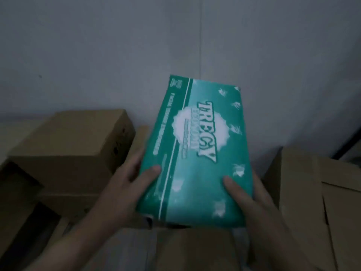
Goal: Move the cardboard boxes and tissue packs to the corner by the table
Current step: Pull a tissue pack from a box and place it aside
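Note:
A green tissue pack [197,149] with white lettering fills the middle of the view, tilted with its far end toward the wall. My left hand [127,184] grips its lower left edge, thumb on the top face. Its lower right side is held by my right hand [252,202], thumb also on top. The pack hangs over a cardboard box [191,249] at the bottom centre. Another cardboard box [78,151] stands at the left, and a third [316,192] at the right.
A plain grey wall [175,45] rises right behind the boxes. More cardboard [11,192] lies at the far left edge. A dark strip [349,141] shows at the right edge above the right box. The scene is dim.

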